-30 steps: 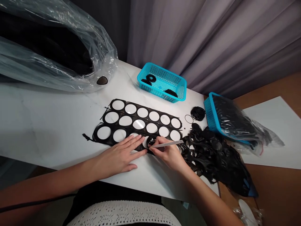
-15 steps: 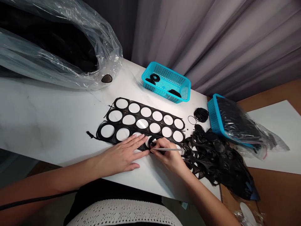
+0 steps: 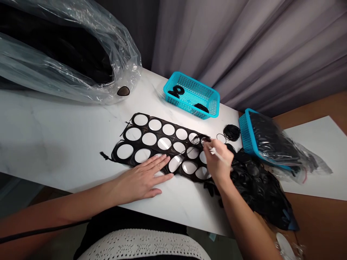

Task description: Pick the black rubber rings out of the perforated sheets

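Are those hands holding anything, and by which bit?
The right grip holds a thin pale tool, seemingly near its front end, but it's blurred. The left grip holds nothing, resting partly on the black sheet.

We can read no text, label, brand, number or sign anywhere here, whether on the blue baskets (image 3: 186, 108), the large clear plastic bag (image 3: 81, 85) or the black perforated sheet (image 3: 159, 133), and the pale tool (image 3: 214, 151) in the right hand (image 3: 220, 160) is too blurred to tell.

Greyish-purple curtain (image 3: 244, 47) hangs in big folds behind a white marble-look table (image 3: 67, 133) (faint grey veins and all), brown wood surface (image 3: 320, 220) over on the right.
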`<state>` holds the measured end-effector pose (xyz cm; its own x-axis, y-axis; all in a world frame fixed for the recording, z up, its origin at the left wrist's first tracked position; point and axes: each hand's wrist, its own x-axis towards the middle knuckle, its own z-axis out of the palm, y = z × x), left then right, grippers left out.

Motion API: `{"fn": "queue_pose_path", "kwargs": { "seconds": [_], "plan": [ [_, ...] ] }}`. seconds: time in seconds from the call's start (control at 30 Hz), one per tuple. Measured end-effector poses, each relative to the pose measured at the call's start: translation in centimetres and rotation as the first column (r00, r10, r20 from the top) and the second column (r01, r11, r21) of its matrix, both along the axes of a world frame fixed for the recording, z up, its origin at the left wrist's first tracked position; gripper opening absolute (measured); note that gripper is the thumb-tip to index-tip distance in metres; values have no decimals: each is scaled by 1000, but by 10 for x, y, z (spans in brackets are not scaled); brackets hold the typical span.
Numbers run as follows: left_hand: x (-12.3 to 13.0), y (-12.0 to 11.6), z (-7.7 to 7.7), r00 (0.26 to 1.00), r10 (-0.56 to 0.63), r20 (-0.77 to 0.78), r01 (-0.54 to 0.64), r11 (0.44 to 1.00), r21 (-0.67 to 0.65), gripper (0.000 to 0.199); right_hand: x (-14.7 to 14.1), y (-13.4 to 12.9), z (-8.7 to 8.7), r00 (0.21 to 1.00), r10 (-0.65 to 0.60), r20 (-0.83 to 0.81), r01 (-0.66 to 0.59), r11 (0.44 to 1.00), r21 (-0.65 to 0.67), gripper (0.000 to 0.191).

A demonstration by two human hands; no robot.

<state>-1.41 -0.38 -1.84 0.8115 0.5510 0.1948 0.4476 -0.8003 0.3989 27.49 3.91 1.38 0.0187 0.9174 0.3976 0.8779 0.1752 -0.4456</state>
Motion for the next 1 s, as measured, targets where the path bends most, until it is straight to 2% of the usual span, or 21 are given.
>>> {"fn": "queue_pose_path", "kwargs": {
  "seconds": [0.07,0.1,0.17,0.2,0.27,0.33,0.4,0.47,0.53,0.6,0.7,0.77,0.83,0.9,1.0],
  "plan": [
    [-2,0,3,1000,-14,-2,13,1000,-21,63,10,18,12,986,-127,-105,125,992,-23,23],
    [-2,1,5,1000,-27,2,27,999,-37,62,11,24,18,975,-124,-184,115,992,-59,24],
    [-2,3,14,998,-32,51,36,996,-83,56,5,26,27,925,-57,-376,-10,985,-175,26],
    [-2,5,20,995,-12,98,24,993,-119,54,-1,24,31,879,-23,-477,-111,962,-249,26],
    [1,12,35,974,88,207,-40,974,-223,58,-18,15,38,764,14,-645,-342,856,-387,26],
    [6,21,52,940,198,278,-87,927,-366,77,-36,4,47,652,16,-758,-541,711,-450,27],
    [11,33,66,926,227,301,-42,856,-515,89,-50,-4,55,568,-1,-823,-672,576,-464,27],
    [15,42,72,908,238,344,60,739,-671,89,-57,-7,60,505,-29,-863,-737,505,-449,27],
    [17,48,72,862,320,393,154,574,-804,79,-59,-5,60,450,-52,-891,-753,514,-410,28],
    [14,50,68,799,445,404,217,413,-885,68,-58,-1,53,401,-76,-913,-743,555,-372,31],
    [2,46,62,700,620,355,257,245,-935,51,-59,1,35,399,-67,-915,-669,661,-340,32],
    [-9,42,59,596,741,309,266,181,-947,40,-64,-3,22,455,-33,-890,-556,770,-313,31],
    [-20,36,57,473,840,264,279,142,-950,32,-70,-10,11,509,-20,-860,-462,837,-293,30],
    [-30,30,57,390,887,246,301,130,-945,30,-76,-18,3,537,-16,-843,-460,832,-309,28],
    [-39,21,60,361,895,263,288,162,-944,28,-82,-28,-3,600,55,-798,-537,768,-350,23]
  ]
}}
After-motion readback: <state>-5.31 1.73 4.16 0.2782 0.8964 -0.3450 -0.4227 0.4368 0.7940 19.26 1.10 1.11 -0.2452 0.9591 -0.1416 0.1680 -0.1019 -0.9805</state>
